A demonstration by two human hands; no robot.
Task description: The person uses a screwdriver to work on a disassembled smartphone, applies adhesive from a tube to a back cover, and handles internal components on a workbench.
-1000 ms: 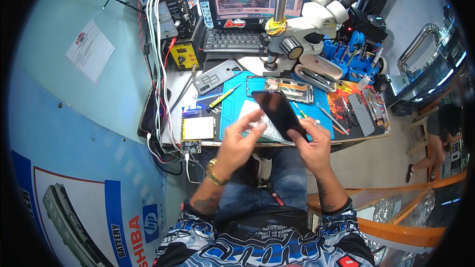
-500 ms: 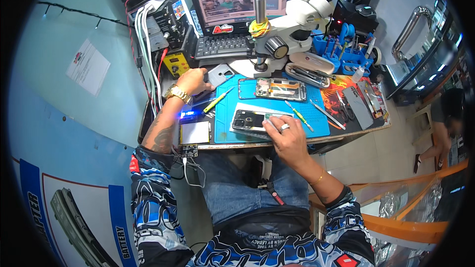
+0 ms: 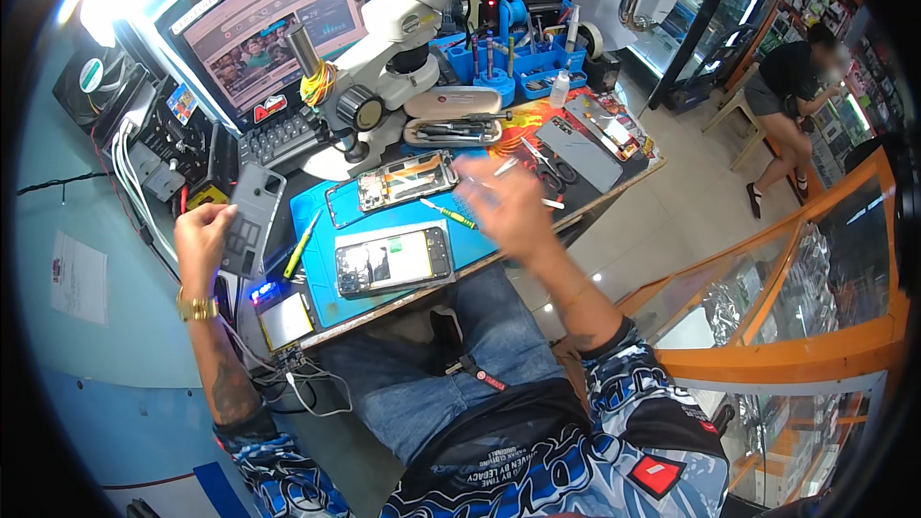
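The left hand (image 3: 203, 235) makes a closed grip, curled into a loose fist, holding nothing, just beside the grey phone back cover (image 3: 251, 221). The right hand (image 3: 508, 206), blurred, hovers open-fingered and empty over the tabletop (image 3: 628, 173). The phone (image 3: 393, 260) lies screen-up on the blue mat (image 3: 480, 235), long axis running left to right, between both hands.
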